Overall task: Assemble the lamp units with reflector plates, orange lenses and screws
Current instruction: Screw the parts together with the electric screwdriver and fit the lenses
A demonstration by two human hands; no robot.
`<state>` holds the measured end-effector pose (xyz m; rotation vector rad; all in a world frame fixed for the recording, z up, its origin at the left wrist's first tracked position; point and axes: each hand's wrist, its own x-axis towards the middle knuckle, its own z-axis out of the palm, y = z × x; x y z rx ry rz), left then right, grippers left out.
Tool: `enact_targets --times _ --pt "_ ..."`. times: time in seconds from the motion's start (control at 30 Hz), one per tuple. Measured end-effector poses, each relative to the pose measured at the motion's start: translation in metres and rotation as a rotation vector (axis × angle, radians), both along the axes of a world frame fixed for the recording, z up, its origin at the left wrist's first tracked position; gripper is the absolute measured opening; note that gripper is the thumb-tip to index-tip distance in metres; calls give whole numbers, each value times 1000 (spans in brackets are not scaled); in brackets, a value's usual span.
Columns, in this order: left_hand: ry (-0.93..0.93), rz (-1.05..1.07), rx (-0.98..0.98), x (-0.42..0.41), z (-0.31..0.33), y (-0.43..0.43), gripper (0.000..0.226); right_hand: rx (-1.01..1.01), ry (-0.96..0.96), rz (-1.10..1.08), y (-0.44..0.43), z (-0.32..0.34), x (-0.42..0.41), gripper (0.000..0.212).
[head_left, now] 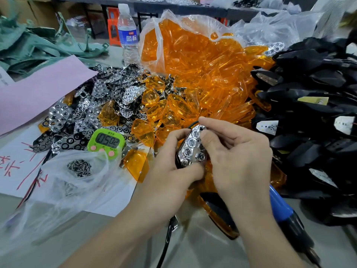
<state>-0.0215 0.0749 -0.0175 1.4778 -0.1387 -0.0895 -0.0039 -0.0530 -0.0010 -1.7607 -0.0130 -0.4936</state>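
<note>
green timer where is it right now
In the head view the green timer sits left of centre, at the near edge of the reflector plate pile, just behind the bag of screws.

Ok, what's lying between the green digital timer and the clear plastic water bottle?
In the head view, a heap of shiny chrome reflector plates fills the stretch from timer to bottle.

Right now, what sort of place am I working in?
Probably a small lamp assembly workshop: it has bulk heaps of orange lenses, chrome reflector plates and black lamp housings.
</note>
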Motion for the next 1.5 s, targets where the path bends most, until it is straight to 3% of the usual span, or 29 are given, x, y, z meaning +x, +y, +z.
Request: enact_targets --times 0.2,0.33,0.4,0.5,0.63,0.8,0.97,1.17,1.27,1.37,1.43,1.5 --pt "-61 35 107 1 -1 2 48 -308 -45 -185 27 0 -14 28" --pt "-8 -2 28 3 0 4 42 -408 36 -129 28 2 -15 33" --pt "7 -35 -63 5 2 6 39 -318 33 -74 22 3 -11 35" --pt "21 -92 -153 6 2 8 43 170 151 129 9 8 -3 37" --pt "33 -153 -230 5 4 7 45 513 338 370 -3 12 1 25" --pt "12 -187 -219 2 4 8 39 541 369 415 -8 11 3 33" --pt "-41 -131 -68 2 3 10 42 550 285 455 -7 12 1 29" --pt "-81 -108 -83 4 6 11 45 514 245 497 -6 13 1 32" --pt "-18 -75 -206 5 7 7 47 456 279 438 -5 10 1 28" --pt "93 15 -445 12 15 10 40 215 278 312 0 7 0 22" --pt "156 91 -532 18 19 17 21 35 314 290 9 5 -5 23" --pt "188 149 -580 23 21 25 15 -68 394 331 23 1 -12 34"
